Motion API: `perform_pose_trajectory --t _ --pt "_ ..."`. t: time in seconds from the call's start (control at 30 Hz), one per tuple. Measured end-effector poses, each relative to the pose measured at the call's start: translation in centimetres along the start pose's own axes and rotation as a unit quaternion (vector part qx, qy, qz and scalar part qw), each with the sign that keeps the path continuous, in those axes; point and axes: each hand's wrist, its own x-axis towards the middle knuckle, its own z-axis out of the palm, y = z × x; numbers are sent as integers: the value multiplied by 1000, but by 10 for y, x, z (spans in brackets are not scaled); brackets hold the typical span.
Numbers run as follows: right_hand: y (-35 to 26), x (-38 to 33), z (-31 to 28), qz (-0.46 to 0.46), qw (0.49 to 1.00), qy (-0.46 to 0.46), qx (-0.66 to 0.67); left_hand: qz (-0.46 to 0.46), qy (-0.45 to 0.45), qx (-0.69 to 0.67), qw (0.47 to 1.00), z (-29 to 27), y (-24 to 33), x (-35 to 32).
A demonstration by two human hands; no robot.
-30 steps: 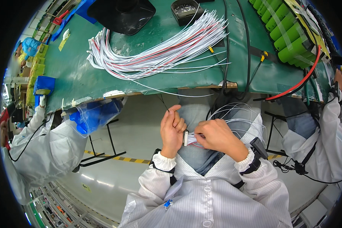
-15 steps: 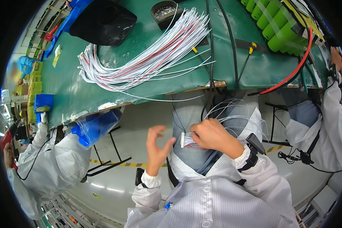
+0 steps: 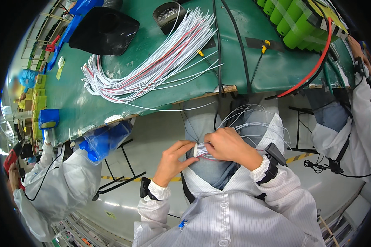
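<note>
Over my lap, a small white connector (image 3: 195, 150) ends a bunch of thin white wires (image 3: 251, 124), with a little red among them. My left hand (image 3: 174, 159) pinches the connector, thumb and fingers at its left side. Just right of it, my right hand (image 3: 228, 146) is closed round the wires, and their loose ends fan out to the right above my knee. Part of the bunch is hidden under the right fingers. On the table ahead lies a large curved bundle of white wires (image 3: 152, 66) with several red strands.
A green-topped table (image 3: 70, 94) with a worn front edge holds a black scoop-like piece (image 3: 105, 31), a black tray (image 3: 167, 16), green cylindrical cells (image 3: 297, 35) and a red cable (image 3: 313, 74). Black cables hang over the edge near my knees. People in white coats sit on both sides.
My left hand, apart from the connector with fingers spread before, has moved right and closed on it. My right hand stays on the wires. The view has shifted slightly.
</note>
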Motion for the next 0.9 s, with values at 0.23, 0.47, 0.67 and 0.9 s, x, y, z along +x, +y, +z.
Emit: perform_pose_trajectory --t 0.23,0.47,0.67,0.9 --pt "2 1 2 -7 1000 0 -2 -29 -9 -13 999 4 -1 -5" --pt "0 1 2 10 1000 -1 17 8 -31 47 998 0 4 3" --pt "0 1 3 6 999 13 31 -25 -32 2 999 1 0 1" --pt "5 1 6 -13 1000 14 8 -38 -38 1 999 1 -1 4"
